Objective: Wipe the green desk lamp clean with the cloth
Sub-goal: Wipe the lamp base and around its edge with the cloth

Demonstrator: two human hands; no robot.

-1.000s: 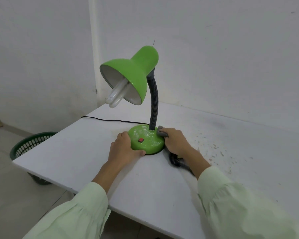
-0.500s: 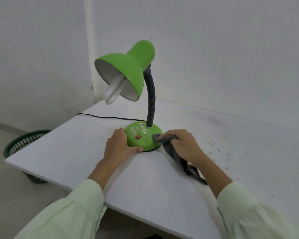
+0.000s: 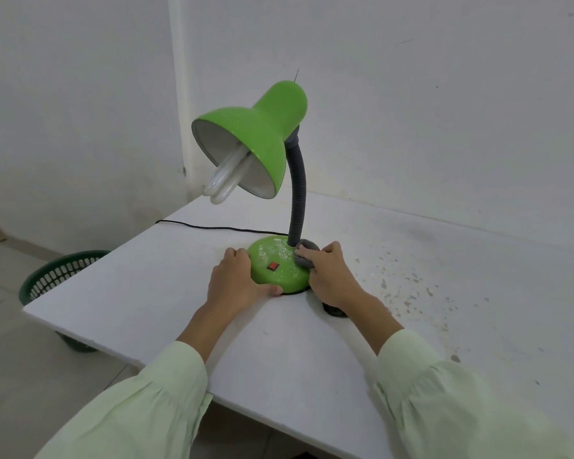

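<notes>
The lamp stands on the surface. My left hand curls its fingers round the base. My right hand grips the cloth beside the neck. The base is partly wiped and speckled; I judge the neck and shade undone.

Soft, even light fills the frame, laying faint shadows on the white surface around the green desk lamp, small bright glints on its base, wide-angle bending toward the edges, and slightly blurred sleeves along the bottom.
</notes>
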